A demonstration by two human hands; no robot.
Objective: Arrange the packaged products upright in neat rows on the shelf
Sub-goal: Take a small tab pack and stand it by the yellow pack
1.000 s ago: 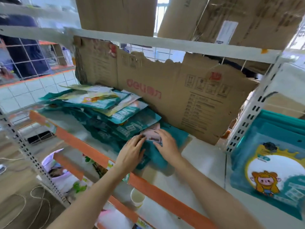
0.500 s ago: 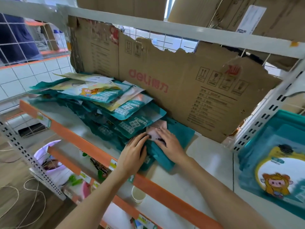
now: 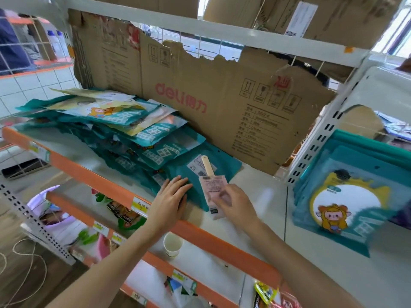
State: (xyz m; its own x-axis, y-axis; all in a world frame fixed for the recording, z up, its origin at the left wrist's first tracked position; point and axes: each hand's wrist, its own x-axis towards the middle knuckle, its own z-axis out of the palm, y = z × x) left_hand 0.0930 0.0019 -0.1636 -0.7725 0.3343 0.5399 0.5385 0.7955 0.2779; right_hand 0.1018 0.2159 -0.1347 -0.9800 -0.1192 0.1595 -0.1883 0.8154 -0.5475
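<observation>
Your left hand [image 3: 170, 197] lies flat, with the fingers stretched out, on the lowest teal package [image 3: 201, 172] of the pile. It presses on the package and holds nothing. Your right hand [image 3: 233, 201] is closed around a small pink packet [image 3: 213, 190], with the thumb on its front; the packet is tilted and a pale strip stands out from its upper end. The hand is a little blurred, so I cannot tell how the other fingers lie behind the packet.

The teal packages [image 3: 133, 130] are not upright. They lie flat and overlap each other like fallen tiles, in a slanted pile on the left half of the shelf [image 3: 262, 196], against the torn cardboard sheet [image 3: 222, 103] which stands at the back. The right part of this shelf is bare.

On the next shelf section at the right, more teal packages with a cartoon animal [image 3: 340, 196] stand leaning. One level lower, just under the orange front edge, a paper cup [image 3: 172, 244] stands upright.
</observation>
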